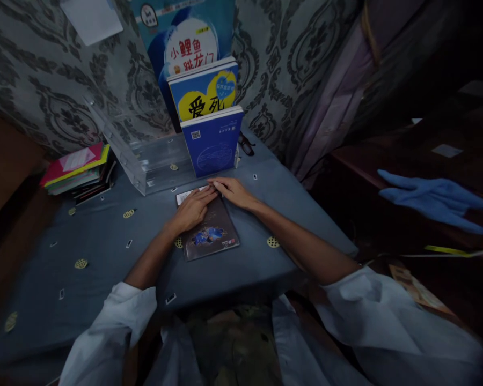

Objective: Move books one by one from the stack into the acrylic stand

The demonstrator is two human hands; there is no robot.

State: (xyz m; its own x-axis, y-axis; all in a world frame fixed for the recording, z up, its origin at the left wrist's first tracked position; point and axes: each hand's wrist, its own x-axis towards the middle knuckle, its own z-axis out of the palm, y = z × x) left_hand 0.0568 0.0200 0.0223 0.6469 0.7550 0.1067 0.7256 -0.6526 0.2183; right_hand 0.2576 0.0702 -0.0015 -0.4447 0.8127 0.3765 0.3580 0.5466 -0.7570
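"Red and yellow covers lie on a stack of books [78, 166] at the far left. What's next to it?"

"A clear plastic rack [143, 171], with a row of upright books [213, 142] at its right end."

"And the work itself?"

"Just in front of the rack: a dark book [211, 236] lying flat on the cloth-covered table [104, 289], its blue picture towards the person."

"How is the left hand [193, 209] set?"

"Palm down over the book's upper part, fingers stretched out flat and pointing to the far right corner. It's spread on the cover, not gripping. The forearm comes in from the near left, sleeve pushed up."

"The right hand [233, 190]?"

"At that far right corner, its fingertips meeting the left's, the forearm slanting in from the near right. Whether its fingers pinch the edge, I can't tell; the left hand's fingers crowd the spot."

"So which step would you call it?"

"Handling the far edge, I'd judge: the left steadying or smoothing, the right working at the corner. The next move would call for the left to keep light pressure, so the book doesn't slide while the corner is handled."

"Anything further right?"

"Dark-framed glasses [246, 145] beside the upright books, then a blue glove [434, 195], well apart."
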